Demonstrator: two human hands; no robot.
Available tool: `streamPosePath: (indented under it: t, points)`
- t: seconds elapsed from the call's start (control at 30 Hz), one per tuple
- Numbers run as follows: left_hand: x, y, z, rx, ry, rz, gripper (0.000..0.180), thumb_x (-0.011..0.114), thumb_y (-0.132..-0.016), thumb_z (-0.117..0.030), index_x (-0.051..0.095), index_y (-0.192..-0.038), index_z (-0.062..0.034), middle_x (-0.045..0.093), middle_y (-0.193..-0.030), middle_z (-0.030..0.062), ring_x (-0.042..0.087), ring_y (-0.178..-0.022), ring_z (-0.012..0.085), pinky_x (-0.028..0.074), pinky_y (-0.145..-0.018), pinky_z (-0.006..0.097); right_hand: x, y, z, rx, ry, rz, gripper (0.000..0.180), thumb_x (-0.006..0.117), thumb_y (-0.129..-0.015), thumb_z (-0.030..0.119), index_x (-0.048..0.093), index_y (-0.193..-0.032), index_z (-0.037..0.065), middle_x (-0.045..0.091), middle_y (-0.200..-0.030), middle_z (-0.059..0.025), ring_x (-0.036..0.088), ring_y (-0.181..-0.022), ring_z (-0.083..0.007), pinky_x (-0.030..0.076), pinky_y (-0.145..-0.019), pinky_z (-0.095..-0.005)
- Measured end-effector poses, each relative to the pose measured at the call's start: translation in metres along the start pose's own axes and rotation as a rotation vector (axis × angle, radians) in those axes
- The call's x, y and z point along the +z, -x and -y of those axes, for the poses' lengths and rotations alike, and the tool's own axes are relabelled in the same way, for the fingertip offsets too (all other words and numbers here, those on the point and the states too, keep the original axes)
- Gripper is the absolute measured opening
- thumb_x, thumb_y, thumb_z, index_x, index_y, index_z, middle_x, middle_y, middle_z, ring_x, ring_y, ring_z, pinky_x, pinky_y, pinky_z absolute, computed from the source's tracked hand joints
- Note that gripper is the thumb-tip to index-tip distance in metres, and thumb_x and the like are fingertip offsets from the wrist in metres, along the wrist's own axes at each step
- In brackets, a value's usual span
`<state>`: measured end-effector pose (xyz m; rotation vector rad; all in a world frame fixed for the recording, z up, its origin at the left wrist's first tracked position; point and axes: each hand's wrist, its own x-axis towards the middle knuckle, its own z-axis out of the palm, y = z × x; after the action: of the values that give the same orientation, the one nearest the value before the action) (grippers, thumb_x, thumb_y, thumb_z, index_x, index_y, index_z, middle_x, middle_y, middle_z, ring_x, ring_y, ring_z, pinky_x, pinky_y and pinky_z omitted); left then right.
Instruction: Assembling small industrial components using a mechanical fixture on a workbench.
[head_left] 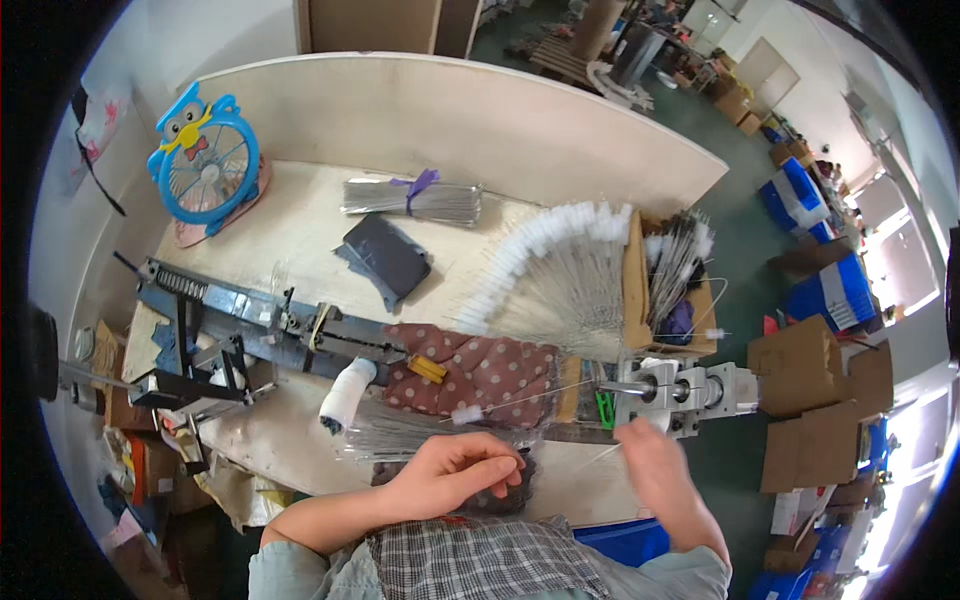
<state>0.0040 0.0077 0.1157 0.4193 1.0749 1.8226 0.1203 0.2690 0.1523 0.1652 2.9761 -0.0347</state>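
Near the lower edge of the view, the left hand (455, 475) is seen loosely curled over a dark pile on the bench (300, 225); its fingertips are bent inward, and whether anything is pinched between them cannot be told. The pile itself is mostly hidden beneath the hand. Just above it, a thin wire with a white tip (520, 402) is laid across a spotted brown cloth (480, 370), apart from the fingers. The right hand (655, 465) is blurred; its fingers are raised toward a metal fixture (685, 390), and a fine wire appears to be held, though the grip cannot be made out. A fan of white-tipped wires (545, 280) is spread behind, partly cut off by a cardboard box (640, 290) in which more wires are stood. A bundle of bare wires (410, 200) tied with purple band is seen farther back, beside a dark folded cloth (385, 255). A white roll (345, 392) is rested near a blue-black machine (230, 320), whose left end is lost in clutter.
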Motion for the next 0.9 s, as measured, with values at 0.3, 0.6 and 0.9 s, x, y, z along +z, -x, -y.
streamPosePath:
  t: [0.3,0.6,0.9]
  points:
    - [0.01,-0.103,0.018,0.414,-0.869,-0.245,0.015,0.062,-0.086,-0.013,0.062,-0.096,-0.0025,0.065,-0.087,0.0095,0.062,-0.067,0.0159,0.05,-0.06,0.028,-0.067,0.015,-0.082,0.322,-0.456,-0.469,0.02,0.052,-0.085,0.001,0.061,-0.103,-0.002,0.063,-0.084,-0.0138,0.064,-0.069,-0.02,0.051,-0.057,-0.029]
    - [-0.001,-0.162,0.034,0.511,-1.619,-0.282,0.011,0.064,-0.076,-0.016,0.064,-0.086,-0.0109,0.064,-0.086,0.0046,0.063,-0.072,0.0278,0.05,-0.061,0.038,-0.041,-0.036,-0.059,0.175,-0.891,-0.131,0.025,0.06,-0.082,0.001,0.061,-0.107,-0.003,0.062,-0.085,-0.01,0.062,-0.074,-0.0112,0.051,-0.059,-0.0249]
    - [-0.011,-0.11,0.026,0.743,-1.497,-0.285,0.02,0.067,-0.077,-0.02,0.065,-0.093,-0.0077,0.063,-0.093,0.0075,0.062,-0.084,0.025,0.048,-0.071,0.036,0.012,-0.113,-0.019,-0.224,-0.314,-0.221,0.017,0.061,-0.082,0.015,0.066,-0.097,0.007,0.066,-0.085,-0.0131,0.062,-0.076,-0.0323,0.049,-0.067,-0.0414]
